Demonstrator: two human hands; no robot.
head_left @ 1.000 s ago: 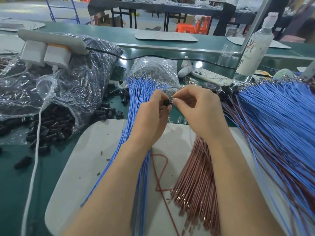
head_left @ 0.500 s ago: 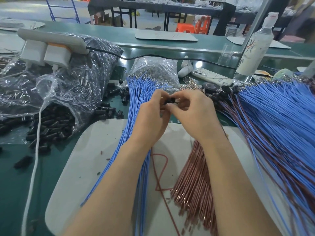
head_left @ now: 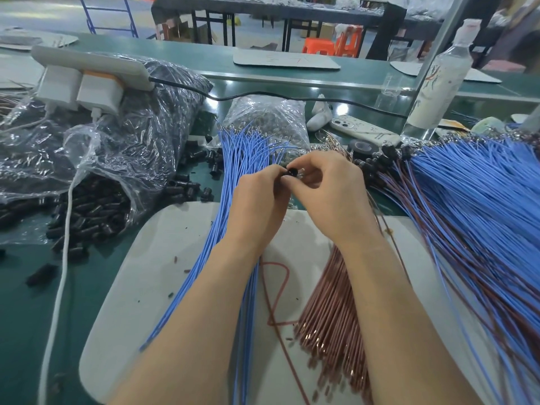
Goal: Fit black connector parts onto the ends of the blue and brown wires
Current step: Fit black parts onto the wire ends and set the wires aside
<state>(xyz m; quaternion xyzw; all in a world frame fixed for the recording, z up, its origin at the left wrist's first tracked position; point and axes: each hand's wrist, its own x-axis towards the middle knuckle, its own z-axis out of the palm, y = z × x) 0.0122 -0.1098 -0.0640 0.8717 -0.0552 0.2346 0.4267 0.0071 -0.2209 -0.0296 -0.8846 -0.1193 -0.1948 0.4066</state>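
The black connector (head_left: 292,172) is pinched between both hands' fingertips, above the far edge of the white mat (head_left: 175,244), mid-bench (head_left: 23,331). The left hand (head_left: 260,200) grips one side and the right hand (head_left: 330,194) the other. Curled fingers hide whether a wire end is in it. It looks small, light, hard and probably slippery, so best held by its body. The blue wires (head_left: 242,159) and brown wires (head_left: 330,317) look thin and floppy, so best taken near the tip. A bag (head_left: 96,159) of connectors lies toward the left edge.
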